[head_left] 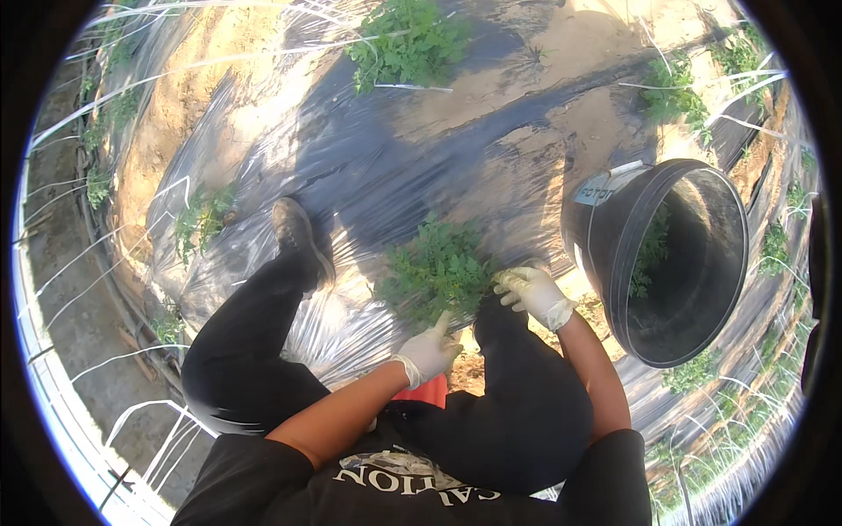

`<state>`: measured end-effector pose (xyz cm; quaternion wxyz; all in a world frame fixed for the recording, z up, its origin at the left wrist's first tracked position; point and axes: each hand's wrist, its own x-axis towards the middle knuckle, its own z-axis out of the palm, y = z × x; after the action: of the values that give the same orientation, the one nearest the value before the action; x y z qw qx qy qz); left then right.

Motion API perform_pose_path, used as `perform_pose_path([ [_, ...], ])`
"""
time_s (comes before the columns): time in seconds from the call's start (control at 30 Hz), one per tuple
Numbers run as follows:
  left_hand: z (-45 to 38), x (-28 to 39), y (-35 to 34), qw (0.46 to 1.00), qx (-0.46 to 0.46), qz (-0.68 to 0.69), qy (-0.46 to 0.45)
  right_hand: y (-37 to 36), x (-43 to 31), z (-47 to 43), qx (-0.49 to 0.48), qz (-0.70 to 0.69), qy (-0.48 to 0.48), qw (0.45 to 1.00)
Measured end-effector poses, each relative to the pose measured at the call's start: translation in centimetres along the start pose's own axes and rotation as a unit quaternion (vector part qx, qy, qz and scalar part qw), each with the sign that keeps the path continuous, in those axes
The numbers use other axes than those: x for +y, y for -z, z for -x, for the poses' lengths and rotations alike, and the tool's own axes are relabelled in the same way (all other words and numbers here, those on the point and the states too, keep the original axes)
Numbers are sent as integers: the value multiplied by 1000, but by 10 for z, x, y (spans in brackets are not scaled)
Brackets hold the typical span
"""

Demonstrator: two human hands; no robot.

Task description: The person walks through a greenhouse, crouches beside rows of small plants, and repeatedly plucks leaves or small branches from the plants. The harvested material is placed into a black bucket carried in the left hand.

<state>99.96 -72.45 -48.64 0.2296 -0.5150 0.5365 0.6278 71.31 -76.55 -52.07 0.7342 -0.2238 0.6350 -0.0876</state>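
Observation:
A bushy green plant (437, 266) with finely divided leaves, like a tomato plant, grows through plastic mulch film (388, 177) between my legs. My left hand (427, 352), in a pale thin glove, is at the plant's lower edge with a finger extended into the leaves. On the plant's right side is my right hand (533, 292), gloved the same way, its fingers bent at the outer leaves. Whether either hand pinches a stem cannot be told. A large black plastic bucket (687, 263) lies tilted to the right, with some green cuttings (651, 253) inside.
Another leafy plant (414, 46) grows farther ahead, and a smaller one (200, 220) stands left of my shoe (294, 230). White strings (177, 66) cross the left and upper parts of the view. A red object (424, 392) shows beneath me. Hoses run along a concrete strip (59, 217) at far left.

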Motion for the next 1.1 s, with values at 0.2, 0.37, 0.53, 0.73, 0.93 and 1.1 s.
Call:
perform_pose_path([
  [0.2, -36, 18, 24, 984, 158, 82, -29, -7, 7, -41, 55, -73, 56, 994],
  [0.37, -54, -1, 42, 965, 224, 119, -64, -5, 45, -70, 75, -56, 52, 994],
  [0.53, -61, -46, 38, 958, 234, 106, -125, -29, 59, -106, 107, -25, 134, 985],
  [0.73, -70, -67, 35, 945, 240, 168, -148, -51, 16, -110, 68, 220, 113, 967],
  [0.93, -72, -50, 40, 947, 255, 138, -139, -65, 27, -126, 68, 383, 148, 909],
  [1.1, -75, -49, 42, 944, 267, 147, -128, -72, 31, -141, 95, 416, 190, 884],
])
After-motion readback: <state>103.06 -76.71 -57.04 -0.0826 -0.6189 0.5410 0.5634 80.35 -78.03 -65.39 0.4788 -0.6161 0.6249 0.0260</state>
